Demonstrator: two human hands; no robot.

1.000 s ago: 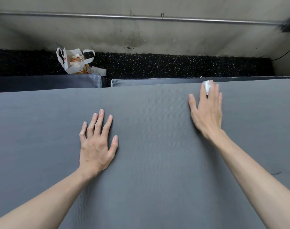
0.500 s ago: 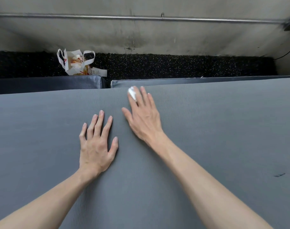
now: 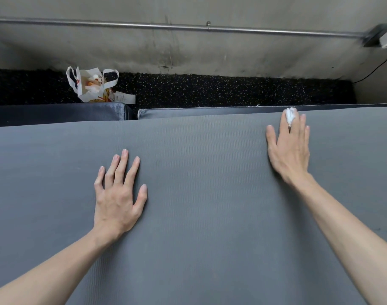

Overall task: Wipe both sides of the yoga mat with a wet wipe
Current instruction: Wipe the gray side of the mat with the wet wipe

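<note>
Grey yoga mat (image 3: 199,194), right hand (image 3: 290,148) pressing wet wipe (image 3: 290,114) at far edge

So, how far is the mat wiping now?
Done: cannot tell; no wet trace shows on the mat. In hand: the right hand presses the wipe under straight fingers at the mat's far edge, while the left hand lies flat, holding the mat down. Left: probably the rest of this side, then the underside, since the mat is not yet turned.

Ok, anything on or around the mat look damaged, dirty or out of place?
Small dark scuffs mark the yoga mat near its right edge. A crumpled plastic bag lies on the speckled floor beyond.
</note>
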